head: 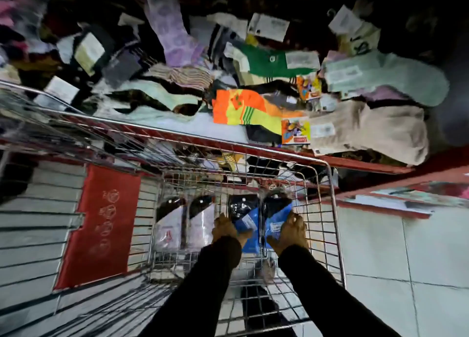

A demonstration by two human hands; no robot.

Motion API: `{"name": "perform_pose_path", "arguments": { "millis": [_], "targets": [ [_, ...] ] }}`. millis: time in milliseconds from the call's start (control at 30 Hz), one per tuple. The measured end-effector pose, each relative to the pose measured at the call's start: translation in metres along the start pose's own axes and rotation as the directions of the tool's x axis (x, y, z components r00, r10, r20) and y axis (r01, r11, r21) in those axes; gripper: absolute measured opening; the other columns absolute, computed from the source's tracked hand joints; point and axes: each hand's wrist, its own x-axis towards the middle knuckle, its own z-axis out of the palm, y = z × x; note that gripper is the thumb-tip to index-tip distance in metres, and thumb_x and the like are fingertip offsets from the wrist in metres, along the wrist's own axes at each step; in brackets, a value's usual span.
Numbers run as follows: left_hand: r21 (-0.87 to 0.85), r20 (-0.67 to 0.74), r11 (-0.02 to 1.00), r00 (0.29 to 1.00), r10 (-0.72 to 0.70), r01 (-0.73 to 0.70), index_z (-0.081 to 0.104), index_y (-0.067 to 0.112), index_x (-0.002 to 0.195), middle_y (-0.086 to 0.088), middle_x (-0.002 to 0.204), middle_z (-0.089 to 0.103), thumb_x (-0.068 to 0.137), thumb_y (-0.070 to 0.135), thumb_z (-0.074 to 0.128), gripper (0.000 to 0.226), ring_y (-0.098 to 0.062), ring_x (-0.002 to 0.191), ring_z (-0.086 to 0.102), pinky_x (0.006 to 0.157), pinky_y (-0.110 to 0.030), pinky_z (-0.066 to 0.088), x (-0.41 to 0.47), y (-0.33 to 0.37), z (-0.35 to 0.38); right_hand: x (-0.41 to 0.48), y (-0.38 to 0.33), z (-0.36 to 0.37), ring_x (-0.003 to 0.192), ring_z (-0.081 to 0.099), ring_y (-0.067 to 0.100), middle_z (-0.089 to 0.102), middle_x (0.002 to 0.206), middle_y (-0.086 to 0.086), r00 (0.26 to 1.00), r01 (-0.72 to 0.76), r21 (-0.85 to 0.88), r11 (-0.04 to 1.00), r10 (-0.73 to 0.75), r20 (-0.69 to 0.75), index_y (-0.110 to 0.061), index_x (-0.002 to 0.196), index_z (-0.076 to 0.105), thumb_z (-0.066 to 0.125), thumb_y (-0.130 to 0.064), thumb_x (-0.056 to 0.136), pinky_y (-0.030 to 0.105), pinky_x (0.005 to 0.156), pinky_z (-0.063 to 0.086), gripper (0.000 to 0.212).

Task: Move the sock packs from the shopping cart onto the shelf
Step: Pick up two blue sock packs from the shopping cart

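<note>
Down at 6 o'clock, inside the wire cart (330, 209): two blue-and-black packs, side by side on the cart floor.
- Left hand (227, 229): fingers curled over the near end of the left pack (245, 222), grasping it.
- Right hand (291, 232): clasped on the near end of the right pack (276, 217).
- Both sleeves black, reaching in from 6 o'clock.
- White packs (185, 225): two, at 9 o'clock of the hands, lying flat in the cart, untouched.
- Red flap (101, 225): at 9 o'clock, on the cart's seat panel.
- Shelf (368, 165): red-edged, at 12 o'clock beyond the cart, heaped with loose socks; orange-yellow pair (238, 111) near its front edge, green sock (266, 62) behind it.
</note>
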Motion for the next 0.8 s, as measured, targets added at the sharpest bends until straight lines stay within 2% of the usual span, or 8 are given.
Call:
{"name": "perform_pose_path", "arguments": {
  "millis": [167, 233, 300, 433, 500, 633, 800],
  "targets": [
    [-0.007, -0.032, 0.998, 0.998, -0.063, 0.062, 0.01, 0.003, 0.155, -0.015, 0.16, 0.026, 0.074, 0.054, 0.08, 0.119, -0.034, 0.143, 0.038, 0.113, -0.039, 0.037, 0.016, 0.015, 0.021, 0.008, -0.002, 0.013, 0.134, 0.036, 0.035, 0.03, 0.145, 0.017, 0.994, -0.042, -0.019, 0.999, 0.039, -0.105, -0.002, 0.154, 0.012, 0.077, -0.062, 0.067, 0.04, 0.103, 0.044, 0.124],
    [0.002, -0.043, 0.998, 0.997, -0.066, 0.066, 0.009, 0.001, 0.155, -0.017, 0.159, 0.026, 0.069, 0.054, 0.084, 0.126, -0.037, 0.143, 0.037, 0.115, -0.044, 0.037, 0.015, 0.017, 0.026, 0.008, 0.0, 0.02, 0.133, 0.036, 0.034, 0.03, 0.145, 0.019, 0.992, -0.021, -0.09, 0.996, 0.009, -0.127, 0.0, 0.155, 0.006, 0.07, -0.07, 0.069, 0.037, 0.106, 0.042, 0.128],
    [0.015, -0.083, 0.998, 0.995, -0.061, 0.062, 0.015, 0.001, 0.152, -0.016, 0.154, 0.032, 0.067, 0.052, 0.085, 0.122, -0.037, 0.139, 0.042, 0.112, -0.046, 0.04, 0.017, 0.015, 0.028, 0.011, 0.001, 0.022, 0.134, 0.036, 0.034, 0.032, 0.147, 0.02, 0.992, -0.017, -0.107, 0.994, 0.004, -0.129, 0.001, 0.155, 0.002, 0.067, -0.074, 0.069, 0.037, 0.109, 0.039, 0.131],
    [0.084, -0.121, 0.996, 0.993, -0.006, 0.016, 0.027, 0.004, 0.144, -0.013, 0.144, 0.042, 0.072, 0.051, 0.079, 0.1, -0.037, 0.128, 0.052, 0.105, -0.045, 0.047, 0.018, 0.01, 0.025, 0.016, 0.0, 0.024, 0.134, 0.037, 0.033, 0.036, 0.15, 0.017, 0.993, -0.007, -0.063, 0.998, -0.001, -0.115, 0.001, 0.155, 0.0, 0.069, -0.073, 0.067, 0.039, 0.108, 0.039, 0.134],
    [0.105, -0.128, 0.994, 0.992, 0.012, 0.002, 0.031, 0.004, 0.14, -0.012, 0.14, 0.044, 0.073, 0.05, 0.079, 0.094, -0.036, 0.125, 0.054, 0.103, -0.044, 0.048, 0.018, 0.007, 0.02, 0.015, -0.001, 0.024, 0.132, 0.039, 0.032, 0.038, 0.149, 0.017, 0.992, -0.003, -0.073, 0.997, -0.006, -0.128, 0.001, 0.155, 0.001, 0.07, -0.066, 0.07, 0.038, 0.108, 0.039, 0.129],
    [0.095, -0.167, 0.995, 0.986, 0.027, -0.011, 0.033, 0.005, 0.139, -0.01, 0.137, 0.049, 0.069, 0.056, 0.079, 0.098, -0.035, 0.121, 0.057, 0.1, -0.043, 0.049, 0.011, 0.004, 0.006, 0.011, -0.004, 0.019, 0.125, 0.044, 0.032, 0.044, 0.139, 0.016, 0.991, -0.002, -0.118, 0.993, -0.014, -0.133, 0.002, 0.155, 0.0, 0.073, -0.055, 0.071, 0.037, 0.104, 0.042, 0.125],
    [0.094, -0.216, 0.994, 0.974, 0.073, -0.054, 0.03, 0.005, 0.143, -0.01, 0.141, 0.046, 0.07, 0.065, 0.074, 0.104, -0.034, 0.124, 0.056, 0.096, -0.04, 0.05, -0.011, 0.006, -0.024, -0.01, -0.009, 0.003, 0.13, 0.043, 0.036, 0.042, 0.143, 0.019, 0.986, -0.007, -0.089, 0.996, -0.008, -0.164, 0.001, 0.155, 0.0, 0.07, -0.067, 0.068, 0.04, 0.108, 0.04, 0.13]
  ]
}}
